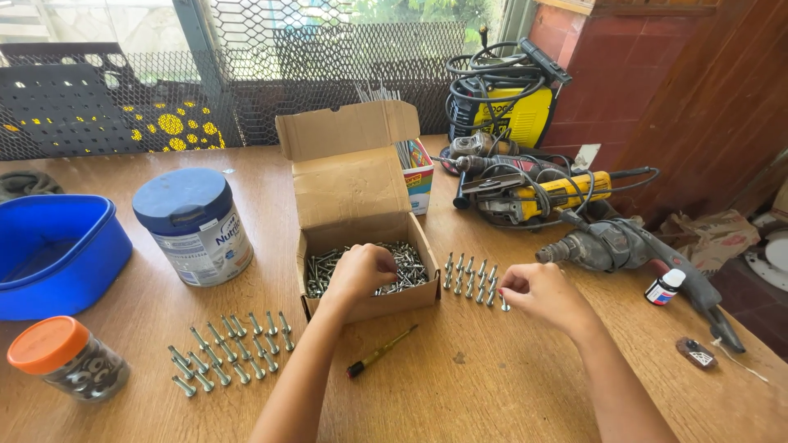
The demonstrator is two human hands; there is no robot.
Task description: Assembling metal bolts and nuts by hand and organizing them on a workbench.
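Reaching left hand into screw box, right hand pinching screw

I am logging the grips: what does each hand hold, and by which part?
Right hand pinches one bolt at its upper end. Left hand is in the cardboard box; its hold cannot be told.

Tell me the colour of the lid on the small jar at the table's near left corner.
Orange: the jar lid shows clearly in the head view, atop a clear jar of metal parts.

Single head-worn view: looking down and forward from close above the brown wooden surface, facing the black mesh window screen at its far edge.
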